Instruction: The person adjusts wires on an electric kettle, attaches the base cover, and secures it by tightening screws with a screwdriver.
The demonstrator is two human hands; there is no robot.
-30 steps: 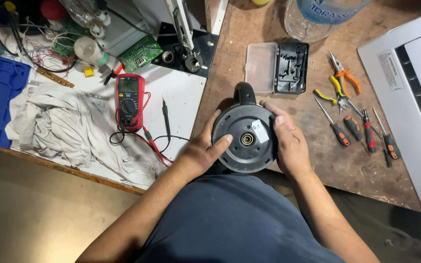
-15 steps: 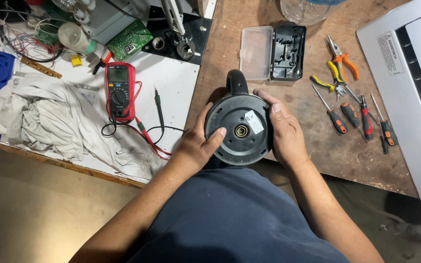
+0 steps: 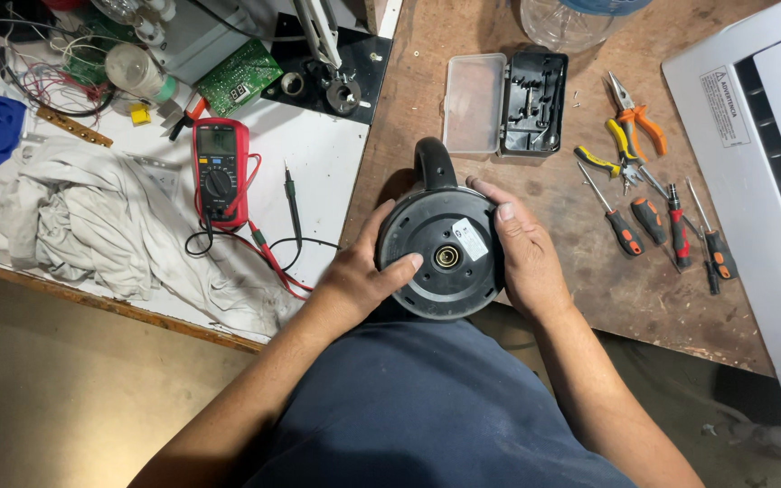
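— Where's the left hand (image 3: 359, 276)?
— Low and central, forearm angling up from the lower left, bare to the elbow. Palm turned inward, fingers curled, thumb stretched toward the right.
— And the right hand (image 3: 526, 258)?
— Opposite it, forearm rising from the lower right. Fingers extended and together, pointing up-left, wrist slightly bent. Both palms face each other.

- A brown wooden workbench (image 3: 580, 298) filled the upper right of the frame
- An open black case with clear lid (image 3: 506, 102) lay at upper centre
- Pliers (image 3: 630, 122) and screwdrivers (image 3: 671, 230) lay at right
- A white board (image 3: 327, 181) covered the left part, bearing a red multimeter (image 3: 220, 172) and a crumpled grey cloth (image 3: 92, 226)
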